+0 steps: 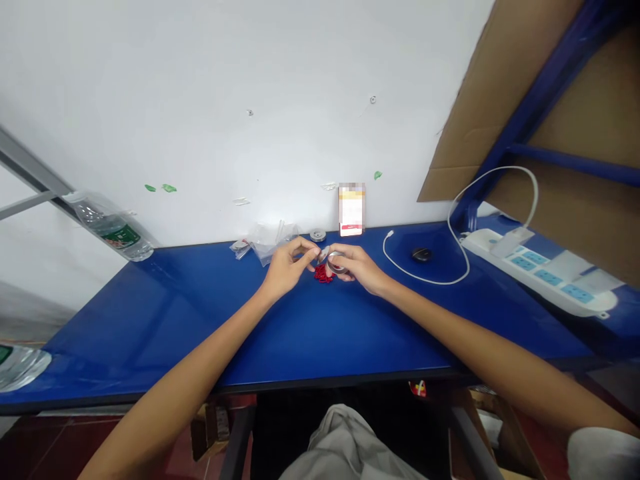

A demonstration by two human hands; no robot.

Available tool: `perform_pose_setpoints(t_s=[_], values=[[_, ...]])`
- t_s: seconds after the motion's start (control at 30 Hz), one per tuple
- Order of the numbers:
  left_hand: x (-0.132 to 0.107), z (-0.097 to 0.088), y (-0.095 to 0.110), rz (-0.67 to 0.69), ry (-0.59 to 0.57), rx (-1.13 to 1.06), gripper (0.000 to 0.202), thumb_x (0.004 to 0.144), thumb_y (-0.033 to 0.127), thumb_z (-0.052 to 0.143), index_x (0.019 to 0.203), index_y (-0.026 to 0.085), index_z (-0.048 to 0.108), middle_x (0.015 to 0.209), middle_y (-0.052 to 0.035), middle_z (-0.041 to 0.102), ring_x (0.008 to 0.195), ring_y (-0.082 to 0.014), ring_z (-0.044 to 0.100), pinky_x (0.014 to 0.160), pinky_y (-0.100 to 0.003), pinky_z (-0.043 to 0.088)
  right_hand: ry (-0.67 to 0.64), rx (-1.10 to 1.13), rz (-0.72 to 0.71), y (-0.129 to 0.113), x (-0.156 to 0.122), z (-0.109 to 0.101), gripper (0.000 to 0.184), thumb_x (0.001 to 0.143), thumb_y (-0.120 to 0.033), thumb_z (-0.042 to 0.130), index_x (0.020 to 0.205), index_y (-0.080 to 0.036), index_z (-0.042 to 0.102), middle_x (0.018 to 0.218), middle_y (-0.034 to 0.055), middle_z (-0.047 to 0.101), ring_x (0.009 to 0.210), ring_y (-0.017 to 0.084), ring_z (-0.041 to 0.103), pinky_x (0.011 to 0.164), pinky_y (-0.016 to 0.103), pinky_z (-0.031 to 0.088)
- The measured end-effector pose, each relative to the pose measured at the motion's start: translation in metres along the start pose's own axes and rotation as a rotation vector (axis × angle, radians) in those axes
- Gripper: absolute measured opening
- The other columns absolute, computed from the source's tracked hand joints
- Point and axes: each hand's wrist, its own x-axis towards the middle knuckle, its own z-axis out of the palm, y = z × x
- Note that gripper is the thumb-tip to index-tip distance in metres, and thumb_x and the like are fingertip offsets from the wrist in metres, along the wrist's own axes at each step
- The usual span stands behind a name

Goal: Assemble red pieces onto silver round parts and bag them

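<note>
Over the back middle of the blue table (295, 340), my hands work close together. My right hand (359, 265) is closed around a small round silver piece (338, 263) that looks like a spool. Thumb and fingertips of my left hand (289, 265) are pinched together just left of it; what they hold, if anything, is too small to name. A small shiny bit (323, 254) shows between the two hands. Below the fingertips lies a little heap of red cord-like material (323, 274), partly covered by my right hand. Behind the hands sits another silver round spool-like piece (317, 235).
Clear plastic bags (273, 240) lie at the wall, and a lit phone (351, 210) leans there. Rightward are a white cable (440, 282), a black mouse-like object (421, 254) and a power strip (540, 270). A water bottle (117, 230) leans at left.
</note>
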Motion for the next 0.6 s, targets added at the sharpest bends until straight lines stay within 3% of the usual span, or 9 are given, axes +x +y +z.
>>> perform_pose_setpoints(t_s=[0.13,0.23,0.3,0.37,0.47,0.6], values=[[-0.002,0.004,0.000,0.015,-0.002,-0.002,0.032,0.100,0.049,0.073,0.101,0.017,0.072,0.104,-0.0076,0.073,0.095,-0.0213,0.072,0.069,-0.030,0.066,0.070,-0.131,-0.059,0.002,0.002,0.000,0.030,0.093,-0.049,0.073,0.093,-0.019,0.071,0.067,-0.0003,0.068,0.051,0.010,0.046,0.047,0.023,0.031],[-0.003,0.003,0.002,-0.005,-0.045,-0.039,0.031,0.100,0.048,0.074,0.104,0.018,0.073,0.111,-0.0084,0.074,0.096,-0.0212,0.073,0.076,-0.033,0.068,0.110,-0.205,-0.098,0.003,0.002,0.000,0.022,0.095,-0.041,0.068,0.091,-0.020,0.070,0.067,-0.0008,0.068,0.054,0.011,0.050,0.050,0.023,0.035],[-0.003,0.003,0.002,-0.024,-0.098,-0.069,0.037,0.094,0.045,0.082,0.119,0.020,0.073,0.127,-0.0100,0.073,0.104,-0.0226,0.074,0.085,-0.035,0.067,0.141,-0.254,-0.116,0.004,0.003,-0.001,0.015,0.092,-0.035,0.067,0.090,-0.020,0.070,0.068,-0.0015,0.069,0.056,0.012,0.054,0.052,0.023,0.037],[-0.003,0.003,0.001,-0.048,-0.155,-0.073,0.057,0.086,0.040,0.090,0.137,0.025,0.068,0.139,-0.0116,0.070,0.114,-0.0255,0.073,0.093,-0.038,0.066,0.161,-0.309,-0.131,0.006,0.003,-0.002,0.010,0.089,-0.029,0.067,0.088,-0.020,0.070,0.068,-0.0025,0.069,0.057,0.012,0.056,0.055,0.023,0.038],[-0.002,0.001,-0.002,-0.072,-0.200,-0.050,0.063,0.086,0.039,0.091,0.142,0.023,0.068,0.131,-0.0123,0.074,0.115,-0.0275,0.074,0.098,-0.043,0.064,0.174,-0.357,-0.151,0.007,0.003,-0.004,0.009,0.087,-0.027,0.067,0.086,-0.020,0.071,0.067,-0.0034,0.069,0.056,0.012,0.057,0.057,0.023,0.040],[0.004,-0.010,-0.003,-0.055,-0.135,-0.035,0.054,0.087,0.043,0.089,0.133,0.020,0.073,0.127,-0.0127,0.077,0.111,-0.0264,0.075,0.099,-0.044,0.064,0.235,-0.378,-0.178,0.004,0.003,-0.007,0.015,0.091,-0.032,0.067,0.092,-0.019,0.075,0.063,-0.0026,0.070,0.058,0.014,0.060,0.061,0.025,0.042]])
